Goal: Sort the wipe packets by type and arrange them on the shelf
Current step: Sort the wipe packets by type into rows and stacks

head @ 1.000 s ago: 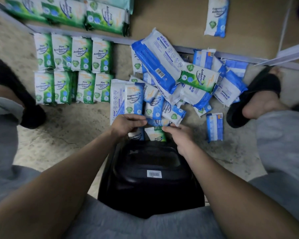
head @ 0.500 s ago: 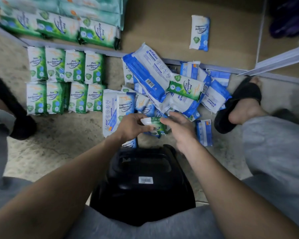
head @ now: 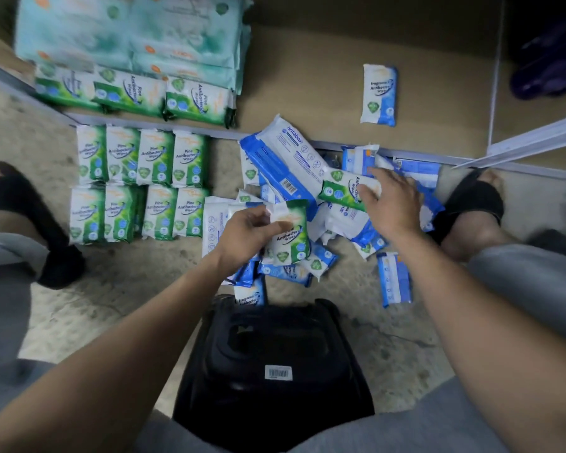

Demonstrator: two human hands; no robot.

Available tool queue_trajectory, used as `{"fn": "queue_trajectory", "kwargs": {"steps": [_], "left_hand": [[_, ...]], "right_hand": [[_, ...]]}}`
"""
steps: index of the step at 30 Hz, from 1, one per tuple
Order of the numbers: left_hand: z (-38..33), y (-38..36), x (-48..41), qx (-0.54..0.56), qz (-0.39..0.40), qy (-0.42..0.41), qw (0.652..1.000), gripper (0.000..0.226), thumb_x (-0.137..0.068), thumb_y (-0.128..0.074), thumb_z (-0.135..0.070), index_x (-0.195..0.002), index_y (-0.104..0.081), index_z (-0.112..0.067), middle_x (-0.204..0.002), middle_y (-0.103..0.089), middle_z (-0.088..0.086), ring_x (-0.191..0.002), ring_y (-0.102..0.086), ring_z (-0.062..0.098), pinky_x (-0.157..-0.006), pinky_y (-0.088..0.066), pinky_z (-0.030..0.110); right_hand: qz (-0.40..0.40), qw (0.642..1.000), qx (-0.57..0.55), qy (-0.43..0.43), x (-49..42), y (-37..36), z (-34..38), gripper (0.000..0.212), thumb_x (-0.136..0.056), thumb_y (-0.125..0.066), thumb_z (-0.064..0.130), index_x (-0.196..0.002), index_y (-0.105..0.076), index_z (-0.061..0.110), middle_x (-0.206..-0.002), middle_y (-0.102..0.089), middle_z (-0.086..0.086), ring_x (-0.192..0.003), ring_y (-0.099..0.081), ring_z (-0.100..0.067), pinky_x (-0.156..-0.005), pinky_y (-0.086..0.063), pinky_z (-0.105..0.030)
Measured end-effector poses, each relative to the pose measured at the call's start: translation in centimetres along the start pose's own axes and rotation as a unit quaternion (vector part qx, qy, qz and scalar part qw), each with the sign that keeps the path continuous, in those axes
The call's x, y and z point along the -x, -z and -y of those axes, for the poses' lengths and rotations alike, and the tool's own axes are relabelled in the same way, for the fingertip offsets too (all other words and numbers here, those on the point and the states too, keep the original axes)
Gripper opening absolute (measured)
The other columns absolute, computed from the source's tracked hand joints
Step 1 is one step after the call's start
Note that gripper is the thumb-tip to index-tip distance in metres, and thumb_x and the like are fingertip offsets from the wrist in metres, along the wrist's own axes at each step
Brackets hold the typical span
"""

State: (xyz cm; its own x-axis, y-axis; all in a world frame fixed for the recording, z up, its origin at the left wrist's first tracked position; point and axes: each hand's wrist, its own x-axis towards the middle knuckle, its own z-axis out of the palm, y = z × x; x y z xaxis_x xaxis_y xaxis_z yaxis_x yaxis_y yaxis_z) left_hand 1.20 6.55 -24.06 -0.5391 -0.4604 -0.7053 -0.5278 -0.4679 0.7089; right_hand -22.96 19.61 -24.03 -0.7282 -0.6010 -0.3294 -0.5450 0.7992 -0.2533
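Observation:
My left hand [head: 247,232] grips a small green pine wipe packet [head: 290,238] above a loose pile of blue and white packets [head: 307,178] on the floor. Over a second green packet [head: 345,191] lying on top of that pile, my right hand [head: 389,204] reaches with its fingers spread on the packet's right end. Two rows of small green packets [head: 141,184] lie sorted on the floor to the left. On the brown shelf [head: 307,76] lie larger green packs [head: 131,93], pale teal packs [head: 128,31] and one blue packet [head: 379,94].
A black plastic stool [head: 272,364] stands between my legs, close to the pile. My feet in black sandals sit at left [head: 30,223] and right [head: 468,204]. A single blue packet [head: 394,279] lies apart on the concrete floor. A shelf upright [head: 536,142] crosses at right.
My left hand has lifted the small green packet out of the pile's near edge. My right hand let go of it and moved up and right onto another green packet.

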Motion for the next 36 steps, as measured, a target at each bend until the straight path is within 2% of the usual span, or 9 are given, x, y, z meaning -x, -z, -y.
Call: {"fn": "queue_trajectory", "kwargs": {"steps": [3, 6, 9, 13, 16, 18, 23, 28, 36], "left_hand": [[-1.4, 0.0, 0.4, 0.086, -0.01, 0.028, 0.996, 0.028, -0.086, -0.078, -0.019, -0.071, -0.056, -0.013, -0.093, -0.071, 0.02, -0.081, -0.069, 0.023, -0.072, -0.057, 0.041], [-2.4, 0.3, 1.1, 0.14, -0.006, 0.04, 0.989, 0.011, -0.093, -0.071, -0.019, -0.089, -0.068, -0.009, -0.11, -0.073, 0.017, -0.087, -0.073, 0.025, -0.066, -0.061, 0.034], [-2.8, 0.9, 1.7, 0.14, -0.006, 0.011, 0.99, 0.029, -0.093, -0.071, -0.02, -0.114, -0.067, 0.0, -0.111, -0.073, 0.019, -0.095, -0.073, 0.029, -0.072, -0.062, 0.038], [-3.4, 2.2, 3.0, 0.141, -0.013, -0.01, 0.99, 0.031, -0.085, -0.077, -0.005, -0.112, -0.065, 0.003, -0.105, -0.073, 0.021, -0.095, -0.073, 0.031, -0.072, -0.061, 0.038], [-4.0, 2.9, 4.5, 0.145, -0.042, -0.017, 0.988, 0.027, -0.081, -0.08, -0.002, -0.104, -0.065, -0.001, -0.096, -0.075, 0.015, -0.086, -0.074, 0.026, -0.065, -0.059, 0.03], [-4.2, 3.5, 5.2, 0.157, -0.061, -0.024, 0.985, 0.031, -0.081, -0.08, -0.004, -0.108, -0.065, 0.0, -0.103, -0.074, 0.018, -0.088, -0.074, 0.028, -0.069, -0.06, 0.034], [-5.2, 5.6, 6.6, 0.182, -0.092, -0.053, 0.978, 0.03, -0.086, -0.074, -0.004, -0.114, -0.066, 0.0, -0.109, -0.072, 0.019, -0.082, -0.074, 0.024, -0.067, -0.061, 0.034], [-5.6, 8.7, 8.0, 0.228, -0.109, -0.056, 0.966, 0.018, -0.089, -0.07, -0.005, -0.107, -0.068, -0.007, -0.095, -0.072, 0.009, -0.068, -0.071, 0.015, -0.056, -0.055, 0.025], [-3.0, 12.7, 7.5, 0.284, -0.168, -0.028, 0.944, 0.032, -0.092, -0.071, -0.022, -0.122, -0.062, -0.014, -0.108, -0.073, 0.009, -0.077, -0.073, 0.022, -0.071, -0.051, 0.04]], "right_hand": [[0.045, 0.999, 0.002, 0.006, -0.8, 0.5, -0.6, 0.047, -0.093, -0.062, 0.05, -0.132, -0.059, 0.024, -0.132, -0.061, -0.007, -0.124, -0.048, -0.037, -0.101, -0.04, -0.049], [0.084, 0.996, -0.023, 0.003, -0.1, 0.9, -0.9, 0.056, -0.087, -0.07, 0.051, -0.132, -0.057, 0.021, -0.127, -0.061, -0.01, -0.118, -0.054, -0.035, -0.095, -0.047, -0.046], [0.095, 0.993, -0.07, -0.011, 1.3, 0.6, -1.2, 0.049, -0.081, -0.08, 0.044, -0.115, -0.063, 0.014, -0.112, -0.066, -0.013, -0.102, -0.061, -0.031, -0.08, -0.049, -0.038], [0.077, 0.993, -0.087, -0.036, 3.4, 0.9, -0.2, 0.033, -0.081, -0.081, 0.039, -0.089, -0.057, 0.017, -0.093, -0.065, -0.008, -0.076, -0.055, -0.02, -0.061, -0.035, -0.03], [0.055, 0.975, -0.196, -0.085, 5.2, 1.9, 2.2, 0.029, -0.084, -0.079, 0.031, -0.091, -0.055, 0.018, -0.088, -0.065, -0.001, -0.068, -0.06, -0.015, -0.055, -0.047, -0.029], [0.042, 0.961, -0.255, -0.097, 6.1, 2.8, 4.2, 0.027, -0.082, -0.081, 0.031, -0.092, -0.057, 0.022, -0.087, -0.066, 0.005, -0.073, -0.065, -0.019, -0.063, -0.057, -0.038], [0.032, 0.883, -0.456, -0.103, 7.4, 5.5, 10.0, 0.027, -0.081, -0.083, 0.016, -0.101, -0.065, 0.022, -0.095, -0.074, 0.006, -0.072, -0.067, -0.002, -0.064, -0.051, -0.022], [0.07, 0.827, -0.546, -0.113, 8.6, 6.9, 14.1, 0.024, -0.085, -0.079, 0.015, -0.105, -0.066, 0.018, -0.103, -0.075, -0.003, -0.093, -0.073, -0.019, -0.084, -0.06, -0.037], [0.114, 0.709, -0.656, -0.23, 8.2, 5.1, 18.6, 0.033, -0.092, -0.071, 0.024, -0.12, -0.06, 0.012, -0.116, -0.071, -0.012, -0.099, -0.069, -0.026, -0.074, -0.057, -0.037]]}}
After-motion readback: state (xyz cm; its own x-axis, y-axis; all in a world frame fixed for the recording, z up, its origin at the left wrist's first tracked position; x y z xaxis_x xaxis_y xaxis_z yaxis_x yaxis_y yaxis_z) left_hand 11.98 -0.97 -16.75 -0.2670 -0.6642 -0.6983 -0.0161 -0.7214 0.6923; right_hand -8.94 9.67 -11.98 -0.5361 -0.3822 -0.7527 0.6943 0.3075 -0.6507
